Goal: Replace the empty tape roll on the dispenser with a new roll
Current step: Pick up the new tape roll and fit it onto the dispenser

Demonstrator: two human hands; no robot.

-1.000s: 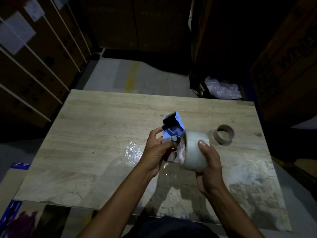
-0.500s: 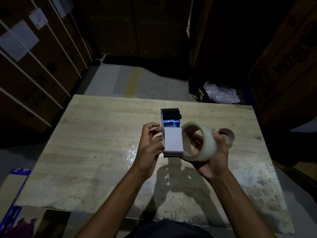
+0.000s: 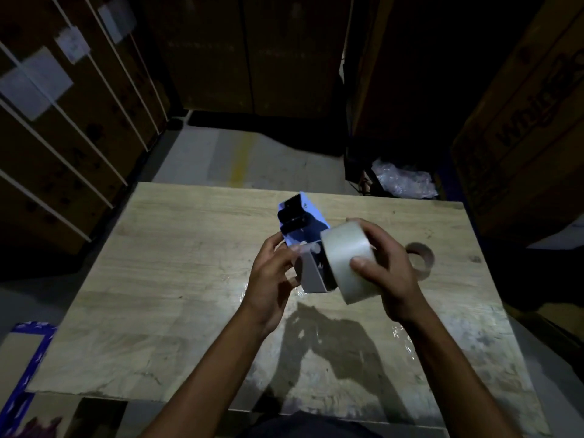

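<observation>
Left hand grip clamped on blue tape dispenser at frame centre, right hand grip clamped on new tape roll, empty core on desk, carton at upper right, lettering only partly readable

Both forearms are bare, no sleeves in sight. Left hand and right hand wear no gloves.
</observation>
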